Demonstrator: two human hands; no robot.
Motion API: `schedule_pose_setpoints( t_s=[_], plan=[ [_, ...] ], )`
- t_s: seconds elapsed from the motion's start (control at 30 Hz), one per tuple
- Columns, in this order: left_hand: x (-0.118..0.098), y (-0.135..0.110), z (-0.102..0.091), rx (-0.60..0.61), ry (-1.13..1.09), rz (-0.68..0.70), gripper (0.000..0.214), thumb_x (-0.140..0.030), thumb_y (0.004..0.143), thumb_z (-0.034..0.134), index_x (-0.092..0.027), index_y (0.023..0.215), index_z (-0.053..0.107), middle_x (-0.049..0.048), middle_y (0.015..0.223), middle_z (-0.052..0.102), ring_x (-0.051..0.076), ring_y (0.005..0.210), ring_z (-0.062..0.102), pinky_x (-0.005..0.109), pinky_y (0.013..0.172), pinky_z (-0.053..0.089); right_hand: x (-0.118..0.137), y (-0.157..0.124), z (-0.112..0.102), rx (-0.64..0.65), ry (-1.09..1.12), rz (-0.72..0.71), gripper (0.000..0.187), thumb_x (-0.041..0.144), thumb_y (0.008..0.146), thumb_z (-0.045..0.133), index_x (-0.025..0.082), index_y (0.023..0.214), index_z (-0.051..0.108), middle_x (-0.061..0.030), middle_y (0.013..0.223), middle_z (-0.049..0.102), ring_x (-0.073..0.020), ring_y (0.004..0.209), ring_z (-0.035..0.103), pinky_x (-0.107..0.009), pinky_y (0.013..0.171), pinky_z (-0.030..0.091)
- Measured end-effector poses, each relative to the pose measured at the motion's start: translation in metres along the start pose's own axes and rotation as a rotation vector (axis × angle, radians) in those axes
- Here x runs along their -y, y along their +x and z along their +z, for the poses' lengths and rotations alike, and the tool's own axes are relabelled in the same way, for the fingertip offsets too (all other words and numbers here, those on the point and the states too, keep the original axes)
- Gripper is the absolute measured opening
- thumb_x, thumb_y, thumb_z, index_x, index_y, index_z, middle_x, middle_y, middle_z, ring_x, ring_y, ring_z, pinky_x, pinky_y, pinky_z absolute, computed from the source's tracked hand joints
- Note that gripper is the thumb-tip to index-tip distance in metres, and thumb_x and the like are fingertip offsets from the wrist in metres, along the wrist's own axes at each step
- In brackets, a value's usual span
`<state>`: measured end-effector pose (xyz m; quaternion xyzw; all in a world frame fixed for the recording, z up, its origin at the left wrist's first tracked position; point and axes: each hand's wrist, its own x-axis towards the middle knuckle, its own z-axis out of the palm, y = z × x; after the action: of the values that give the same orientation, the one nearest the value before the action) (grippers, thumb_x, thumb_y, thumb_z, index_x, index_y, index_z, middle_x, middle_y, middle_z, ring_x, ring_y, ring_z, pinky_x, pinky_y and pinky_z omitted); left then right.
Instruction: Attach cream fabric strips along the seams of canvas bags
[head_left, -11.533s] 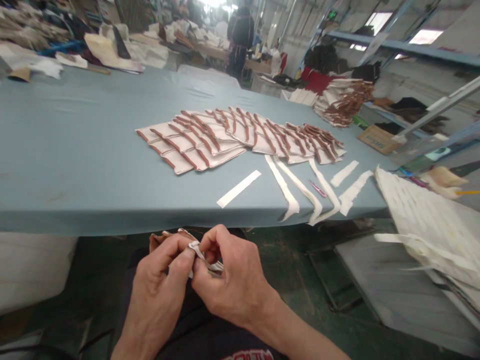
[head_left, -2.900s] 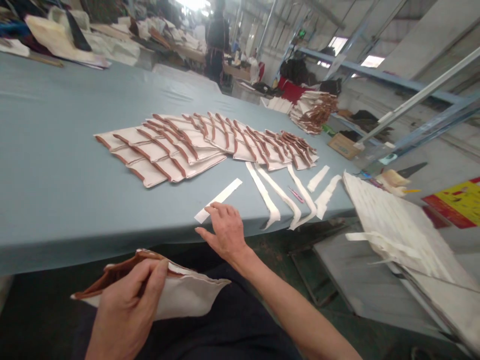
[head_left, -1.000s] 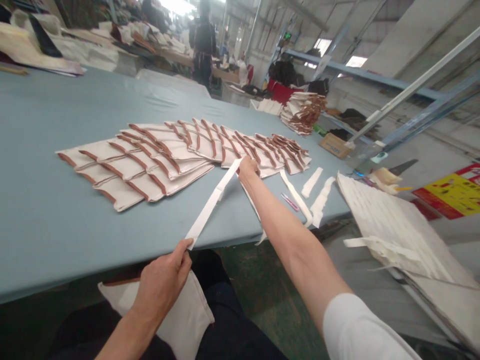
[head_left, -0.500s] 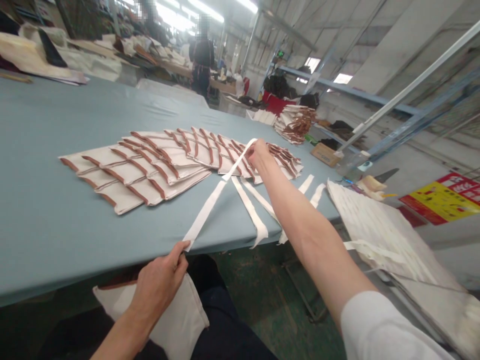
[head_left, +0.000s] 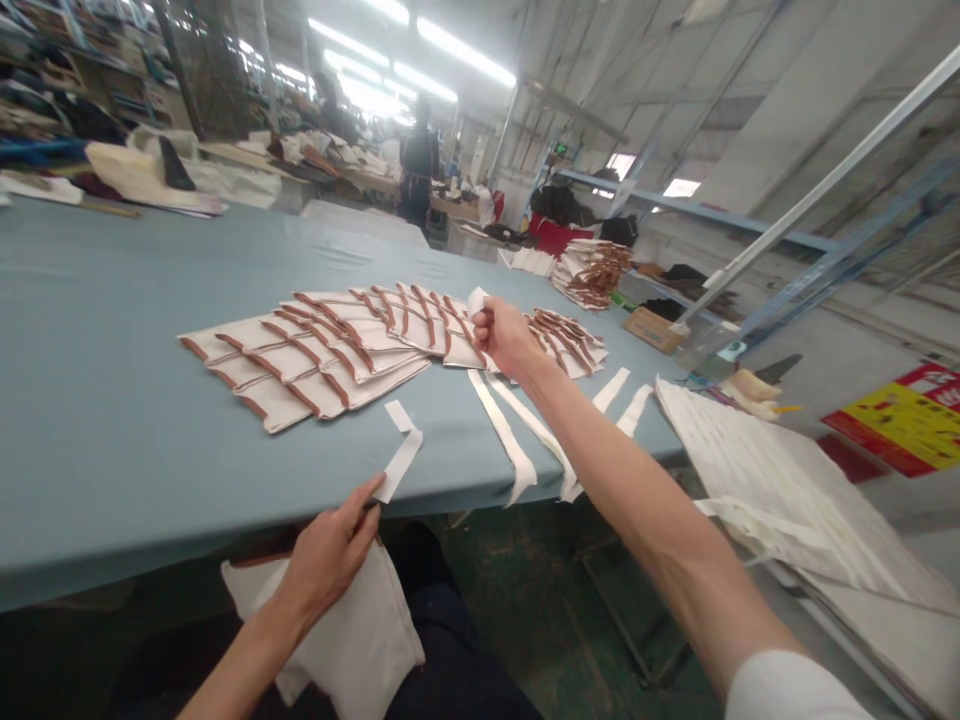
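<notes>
My left hand (head_left: 334, 550) is closed at the table's front edge, pinching the end of a short white fabric strip (head_left: 403, 465). The strip's far part lies bent on the table. Below that hand a cream fabric piece with brown edging (head_left: 360, 630) hangs over my lap; whether the fingers also grip it is hidden. My right hand (head_left: 504, 335) is closed above the row of pieces, with a curled white strip end (head_left: 477, 300) sticking out of its fingers. Cream pieces with brown edging (head_left: 322, 350) lie overlapped in a fan beyond my hands.
Several loose white strips (head_left: 504, 435) lie by the front edge, some drooping over it. A white-topped stand (head_left: 780, 500) is at the right. Another stack of brown-edged pieces (head_left: 592, 270) sits at the far end of the blue-covered table (head_left: 150, 480). A person (head_left: 418, 165) stands in the background.
The white strip ran nearly straight between both hands; now it is in separate parts, one bent beside my left hand, one curled in my right. My right hand has shifted slightly left and lower.
</notes>
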<state>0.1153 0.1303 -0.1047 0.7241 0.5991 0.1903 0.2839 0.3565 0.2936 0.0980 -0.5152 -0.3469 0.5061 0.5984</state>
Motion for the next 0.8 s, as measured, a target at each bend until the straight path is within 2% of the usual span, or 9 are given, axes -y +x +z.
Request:
schedule_pose_setpoints(
  t_s=[0.07, 0.13, 0.23, 0.3, 0.37, 0.43, 0.5, 0.63, 0.8],
  plan=[
    [0.005, -0.007, -0.004, -0.036, -0.099, 0.002, 0.054, -0.041, 0.106, 0.042, -0.026, 0.151, 0.066, 0.0007, 0.074, 0.081, 0.029, 0.076, 0.080, 0.033, 0.071, 0.051, -0.008, -0.039, 0.007, 0.126, 0.006, 0.054, 0.038, 0.020, 0.115, 0.045, 0.019, 0.077, 0.054, 0.0080, 0.059, 0.055, -0.0058, 0.043, 0.040, -0.015, 0.043, 0.039],
    [0.003, -0.019, -0.006, -0.055, -0.212, 0.004, 0.044, -0.046, 0.104, 0.045, -0.028, 0.129, 0.075, 0.0016, 0.077, 0.082, 0.028, 0.076, 0.079, 0.033, 0.072, 0.052, -0.016, -0.078, 0.013, 0.238, 0.016, 0.107, 0.035, 0.021, 0.112, 0.044, 0.020, 0.079, 0.056, 0.0071, 0.060, 0.059, -0.0067, 0.043, 0.043, -0.016, 0.044, 0.044],
    [-0.014, -0.042, 0.002, -0.009, -0.415, 0.047, 0.035, -0.050, 0.101, 0.054, -0.027, 0.088, 0.076, 0.0017, 0.073, 0.078, 0.024, 0.071, 0.074, 0.031, 0.072, 0.052, -0.031, -0.127, 0.021, 0.394, 0.039, 0.162, 0.030, 0.029, 0.106, 0.050, 0.020, 0.080, 0.062, 0.0037, 0.065, 0.066, -0.0086, 0.045, 0.046, -0.019, 0.045, 0.049],
    [-0.032, -0.054, 0.013, 0.047, -0.575, 0.078, 0.038, -0.053, 0.100, 0.061, -0.024, 0.080, 0.077, 0.0015, 0.071, 0.072, 0.022, 0.070, 0.068, 0.029, 0.069, 0.049, -0.041, -0.153, 0.024, 0.535, 0.107, 0.171, 0.029, 0.039, 0.101, 0.060, 0.020, 0.080, 0.066, 0.0004, 0.072, 0.072, -0.0087, 0.047, 0.047, -0.020, 0.047, 0.051],
    [-0.049, -0.062, 0.023, 0.097, -0.749, 0.073, 0.042, -0.060, 0.097, 0.067, -0.021, 0.098, 0.083, -0.0020, 0.063, 0.061, 0.018, 0.061, 0.057, 0.028, 0.062, 0.046, -0.049, -0.175, 0.023, 0.588, 0.161, 0.164, 0.031, 0.048, 0.093, 0.069, 0.020, 0.078, 0.069, -0.0014, 0.077, 0.074, -0.0084, 0.048, 0.047, -0.021, 0.048, 0.051],
    [-0.061, -0.067, 0.029, 0.126, -0.921, 0.043, 0.060, -0.069, 0.091, 0.073, -0.016, 0.119, 0.082, -0.0075, 0.057, 0.047, 0.014, 0.053, 0.044, 0.027, 0.056, 0.039, -0.056, -0.195, 0.019, 0.573, 0.174, 0.157, 0.035, 0.052, 0.088, 0.075, 0.020, 0.076, 0.071, -0.0017, 0.076, 0.073, -0.0082, 0.048, 0.046, -0.022, 0.048, 0.049],
    [-0.064, -0.071, 0.028, 0.121, -1.076, -0.007, 0.081, -0.076, 0.083, 0.079, -0.015, 0.136, 0.076, -0.0107, 0.056, 0.041, 0.012, 0.051, 0.038, 0.024, 0.053, 0.034, -0.063, -0.212, 0.011, 0.550, 0.153, 0.154, 0.039, 0.057, 0.088, 0.077, 0.021, 0.073, 0.073, -0.0010, 0.067, 0.067, -0.0093, 0.047, 0.044, -0.024, 0.048, 0.047],
    [-0.054, -0.080, 0.013, 0.085, -1.302, -0.122, 0.102, -0.072, 0.073, 0.090, -0.019, 0.156, 0.061, -0.0054, 0.067, 0.060, 0.014, 0.055, 0.055, 0.024, 0.055, 0.044, -0.090, -0.237, -0.012, 0.474, 0.119, 0.208, 0.047, 0.065, 0.090, 0.077, 0.022, 0.072, 0.073, -0.0002, 0.061, 0.060, -0.0100, 0.046, 0.039, -0.027, 0.049, 0.043],
    [-0.049, -0.086, -0.003, 0.038, -1.405, -0.249, 0.091, -0.066, 0.076, 0.087, -0.021, 0.152, 0.066, -0.0016, 0.078, 0.068, 0.016, 0.055, 0.062, 0.027, 0.054, 0.054, -0.136, -0.255, -0.040, 0.270, 0.110, 0.250, 0.053, 0.070, 0.085, 0.082, 0.023, 0.073, 0.063, 0.0032, 0.060, 0.056, -0.0089, 0.045, 0.038, -0.024, 0.047, 0.039]
  ],
)
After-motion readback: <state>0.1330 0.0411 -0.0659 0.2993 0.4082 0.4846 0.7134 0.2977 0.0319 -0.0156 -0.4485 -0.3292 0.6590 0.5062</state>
